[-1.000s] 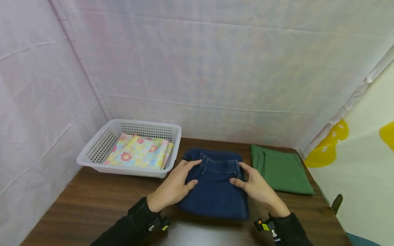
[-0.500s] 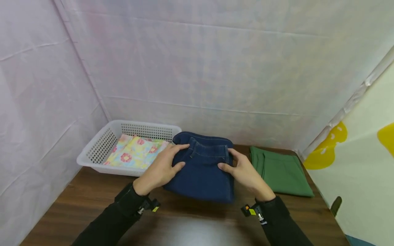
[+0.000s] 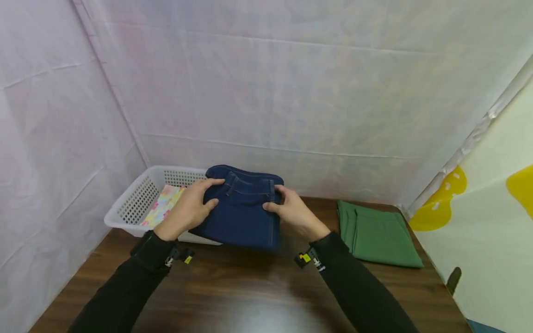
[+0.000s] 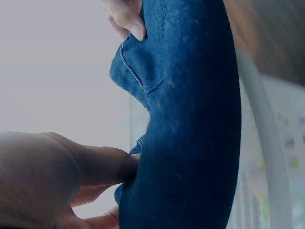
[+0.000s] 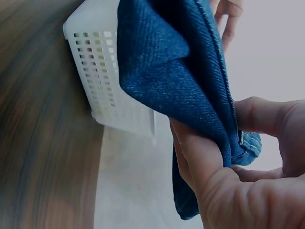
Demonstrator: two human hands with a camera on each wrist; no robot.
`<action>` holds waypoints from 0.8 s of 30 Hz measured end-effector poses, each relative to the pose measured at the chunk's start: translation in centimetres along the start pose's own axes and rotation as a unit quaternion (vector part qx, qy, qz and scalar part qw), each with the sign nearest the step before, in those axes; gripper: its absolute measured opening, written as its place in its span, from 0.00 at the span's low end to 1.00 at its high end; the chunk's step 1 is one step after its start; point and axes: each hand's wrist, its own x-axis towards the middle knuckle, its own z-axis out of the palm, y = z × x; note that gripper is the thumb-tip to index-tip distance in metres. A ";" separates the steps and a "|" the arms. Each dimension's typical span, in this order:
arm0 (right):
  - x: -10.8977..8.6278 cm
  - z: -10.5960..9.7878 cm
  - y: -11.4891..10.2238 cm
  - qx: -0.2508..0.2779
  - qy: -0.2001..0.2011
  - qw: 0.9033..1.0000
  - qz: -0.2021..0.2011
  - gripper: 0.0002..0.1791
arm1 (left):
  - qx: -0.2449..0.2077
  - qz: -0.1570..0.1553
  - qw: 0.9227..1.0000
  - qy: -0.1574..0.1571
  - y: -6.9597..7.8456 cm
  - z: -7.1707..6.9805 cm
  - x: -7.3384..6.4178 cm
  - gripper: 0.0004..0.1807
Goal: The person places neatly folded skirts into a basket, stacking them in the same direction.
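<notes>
A folded pair of blue jeans [image 3: 241, 217] hangs above the table, held by both hands, its waistband toward the back. My left hand [image 3: 189, 208] grips the left side, thumb on top. My right hand [image 3: 295, 210] pinches the right side; in the right wrist view its fingers [image 5: 200, 157] reach under the denim [image 5: 162, 71]. The jeans overlap the right part of a white plastic basket [image 3: 133, 203] in the head view. Inside the basket lies a folded floral cloth [image 3: 164, 201], partly hidden by my left hand and the jeans.
A folded green garment [image 3: 383, 236] lies at the right end of the dark wooden table [image 3: 233, 296]. White fabric walls [image 3: 266, 92] enclose the back and left. A pale curtain with yellow shapes [image 3: 441, 203] hangs to the right.
Both hands have lifted the folded jeans off the table and carried them left and back, to the basket's right side. The green garment and basket have stayed put.
</notes>
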 end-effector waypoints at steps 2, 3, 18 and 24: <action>1.0 0.6 -0.2 0.004 -0.008 1.000 0.005 0.41 | 0.003 -0.008 1.000 0.002 -0.9 -0.5 0.2 0.30; 1.5 1.0 -0.3 0.000 -0.010 1.000 0.005 0.41 | 0.005 -0.013 1.000 0.003 -1.4 -0.7 0.3 0.29; 7.3 6.2 -1.5 0.013 -0.016 0.999 -0.024 0.46 | 0.004 -0.066 0.998 0.018 -6.7 -4.0 0.6 0.28; 8.5 8.1 -1.1 0.008 -0.012 0.999 -0.043 0.48 | 0.006 -0.082 0.996 0.023 -9.1 -4.2 0.3 0.28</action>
